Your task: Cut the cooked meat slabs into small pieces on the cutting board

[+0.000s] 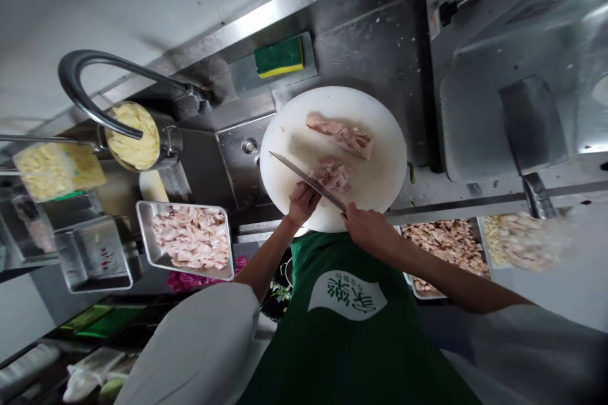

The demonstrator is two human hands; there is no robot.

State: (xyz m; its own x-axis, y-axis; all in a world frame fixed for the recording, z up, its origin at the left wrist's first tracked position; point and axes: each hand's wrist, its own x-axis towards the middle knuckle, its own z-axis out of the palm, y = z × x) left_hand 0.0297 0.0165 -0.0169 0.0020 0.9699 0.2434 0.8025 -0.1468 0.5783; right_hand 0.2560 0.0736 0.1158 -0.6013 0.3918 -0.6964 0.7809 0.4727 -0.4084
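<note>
My right hand [365,228] is wrapped round the handle of a long knife [297,169], whose blade points up and left across a round white cutting board [389,126]. Close against the near side of the blade, my left hand [303,202] has its fingers curled; whatever they hold is hidden. Beyond the blade lies a small heap of cut pale pink meat [336,177]. A longer uncut piece of meat [339,133] rests farther back on the board.
The board spans a metal sink [237,158] with a curved faucet [95,57] at left. A sponge [279,57] lies behind. Sliced meat fills a left tray [190,237] and a right tray [446,247]. A cleaver [534,126] lies at right; a pot [168,142] holds pale yellow slices.
</note>
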